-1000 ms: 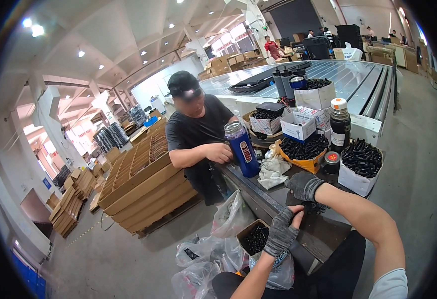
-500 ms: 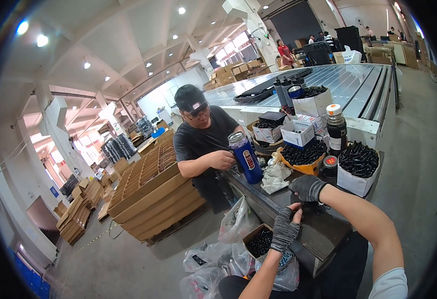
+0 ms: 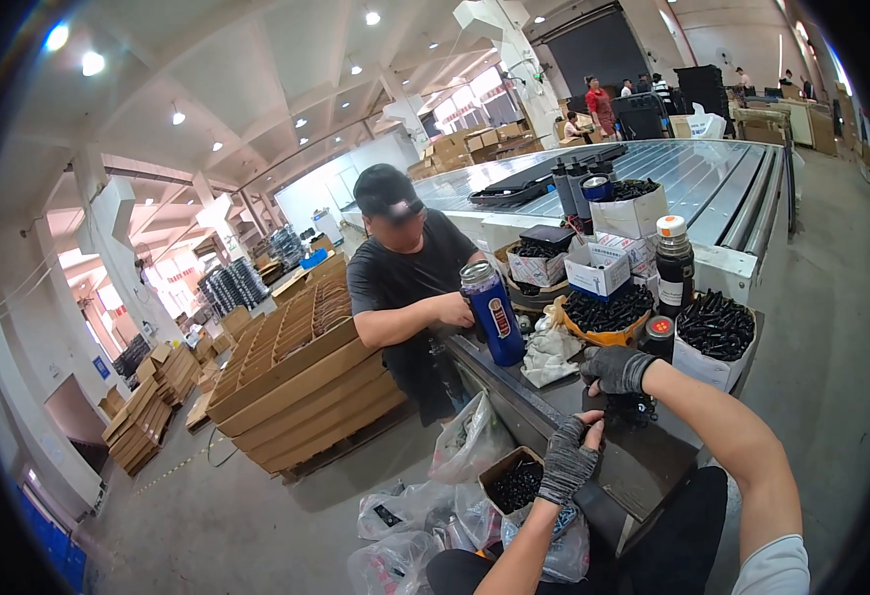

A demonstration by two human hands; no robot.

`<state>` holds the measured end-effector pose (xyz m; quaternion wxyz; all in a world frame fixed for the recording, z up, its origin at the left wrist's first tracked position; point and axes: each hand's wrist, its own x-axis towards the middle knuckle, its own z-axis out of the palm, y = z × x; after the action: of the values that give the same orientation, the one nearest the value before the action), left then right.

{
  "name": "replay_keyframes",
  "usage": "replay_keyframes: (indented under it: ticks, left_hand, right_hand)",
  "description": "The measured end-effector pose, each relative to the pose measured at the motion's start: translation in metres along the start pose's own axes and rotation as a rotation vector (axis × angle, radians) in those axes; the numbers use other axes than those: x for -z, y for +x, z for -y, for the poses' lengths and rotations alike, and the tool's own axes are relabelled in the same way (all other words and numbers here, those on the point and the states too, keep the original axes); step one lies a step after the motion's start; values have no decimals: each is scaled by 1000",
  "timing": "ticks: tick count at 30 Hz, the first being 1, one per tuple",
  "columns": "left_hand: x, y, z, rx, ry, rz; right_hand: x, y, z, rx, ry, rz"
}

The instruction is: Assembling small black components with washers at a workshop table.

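Note:
My left hand [image 3: 569, 461], in a grey fingerless glove, is at the near edge of the dark metal bench [image 3: 645, 474]. Its thumb and fingers come together in a pinch; anything between them is too small to tell. Just beyond it, my right hand [image 3: 618, 370], gloved alike, bends down over the bench with curled fingers, and what they grip is hidden. Small black parts [image 3: 637, 408] lie right under that hand. Close to the right hand are a jar with a red lid [image 3: 657, 335], a white box of black parts [image 3: 715, 340] and a crumpled white cloth [image 3: 551, 357].
Across the bench corner, a person [image 3: 402, 258] in dark clothes has a hand beside a large blue can [image 3: 496, 322]. Behind stand an orange-rimmed container of black parts [image 3: 606, 335] and a dark bottle [image 3: 672, 266]. Plastic bags [image 3: 470, 441] and a small carton [image 3: 512, 483] sit below left.
My right hand has lifted slightly, and more of the black parts beneath it show. My left hand stays nearly still. The person opposite has lowered their head, and the view has shifted a little.

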<state>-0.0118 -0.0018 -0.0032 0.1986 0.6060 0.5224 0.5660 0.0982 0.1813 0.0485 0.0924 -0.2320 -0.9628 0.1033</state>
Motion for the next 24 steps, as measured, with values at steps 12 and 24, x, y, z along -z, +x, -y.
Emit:
replay_keyframes:
  ticks: [12,24]
  left_hand:
    - [-3,1,9,-102,23,-53]
    - [-3,-1,8,-142,67,-59]
  right_hand:
    - [-2,17,-8,1,85,40]
    - [-13,17,-33,57,202,-52]
